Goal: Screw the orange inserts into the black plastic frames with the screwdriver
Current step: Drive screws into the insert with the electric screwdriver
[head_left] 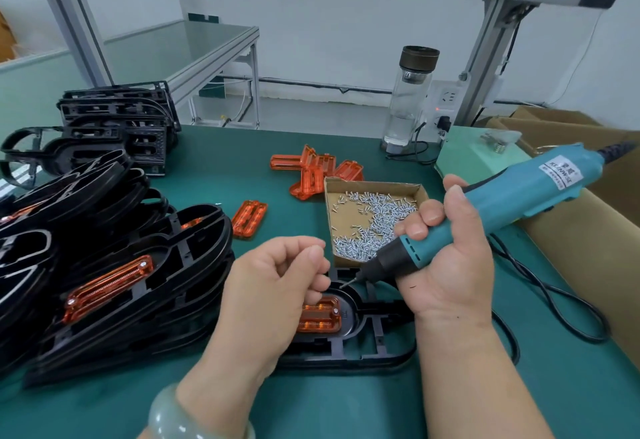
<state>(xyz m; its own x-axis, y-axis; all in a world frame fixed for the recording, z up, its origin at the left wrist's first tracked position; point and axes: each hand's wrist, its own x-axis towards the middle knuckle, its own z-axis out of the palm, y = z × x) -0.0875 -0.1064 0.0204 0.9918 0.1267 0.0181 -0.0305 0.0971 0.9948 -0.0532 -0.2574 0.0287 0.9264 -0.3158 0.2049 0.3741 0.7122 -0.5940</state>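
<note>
A black plastic frame (374, 334) lies flat on the green mat in front of me, with an orange insert (320, 315) seated in it and a screw head showing at its right end. My right hand (450, 265) grips the teal electric screwdriver (519, 203), tilted, its bit tip just above the frame's upper edge. My left hand (277, 286) hovers over the frame's left part with fingers curled near the bit; whether it pinches a screw is too small to tell.
A cardboard tray of small silver screws (370, 217) sits behind the frame. Loose orange inserts (318, 172) lie further back. Stacks of black frames (104, 248), some with inserts, fill the left. A glass bottle (408, 99), a power box and the tool's cable are at the right.
</note>
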